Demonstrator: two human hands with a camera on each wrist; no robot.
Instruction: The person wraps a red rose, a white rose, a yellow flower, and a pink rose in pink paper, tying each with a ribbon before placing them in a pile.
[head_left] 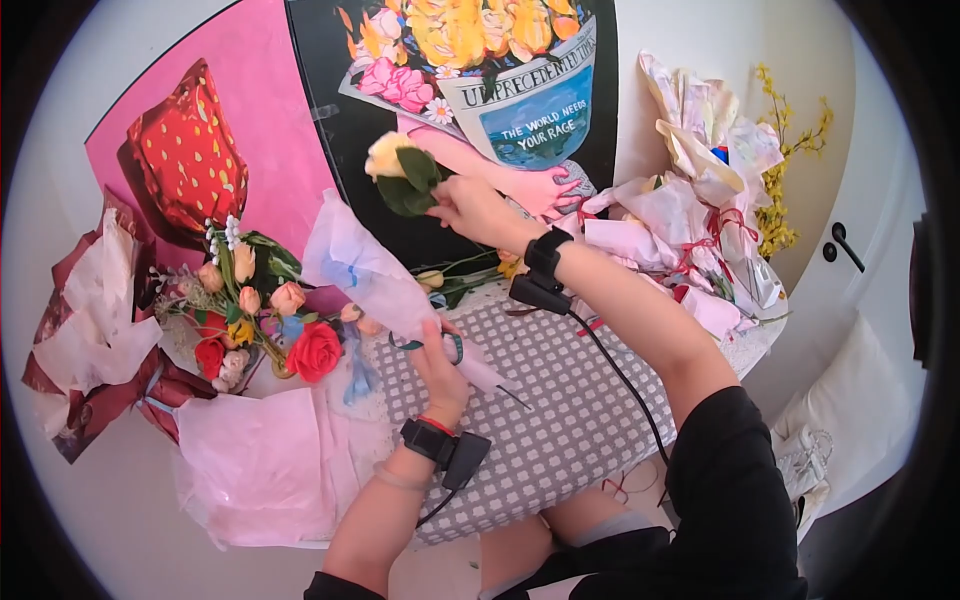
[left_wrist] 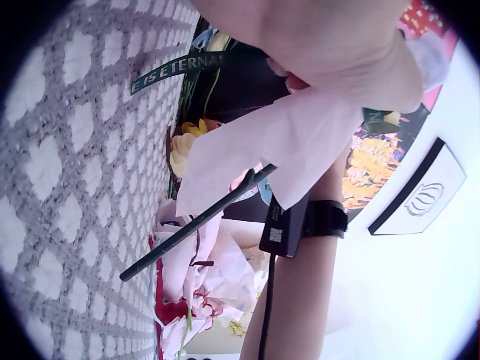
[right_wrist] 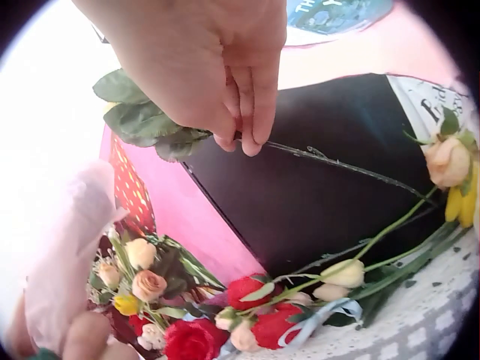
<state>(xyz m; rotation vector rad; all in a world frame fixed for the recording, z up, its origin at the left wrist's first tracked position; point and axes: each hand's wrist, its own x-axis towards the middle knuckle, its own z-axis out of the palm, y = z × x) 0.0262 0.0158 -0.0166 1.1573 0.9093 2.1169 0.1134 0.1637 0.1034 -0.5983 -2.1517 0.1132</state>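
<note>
A crinkled pale-pink paper cone (head_left: 362, 262) and a cream rose (head_left: 389, 157), both held up.
The left hand (head_left: 443, 378) curls its fingers round the cone over nubbly gray-and-white cloth (head_left: 560, 400); a dark stem (left_wrist: 195, 229) pokes from its narrow end, near green ribbon (left_wrist: 180, 71) lettered "IS ETERNA"; the right hand (head_left: 482, 210) pinches the leafy rose before a painting (head_left: 545, 120) reading "THE WORLD NEEDS YOUR RAGE".

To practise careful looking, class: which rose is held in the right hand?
The pale yellow rose, pinched by the right hand; the red roses lie lower, untouched.
</note>
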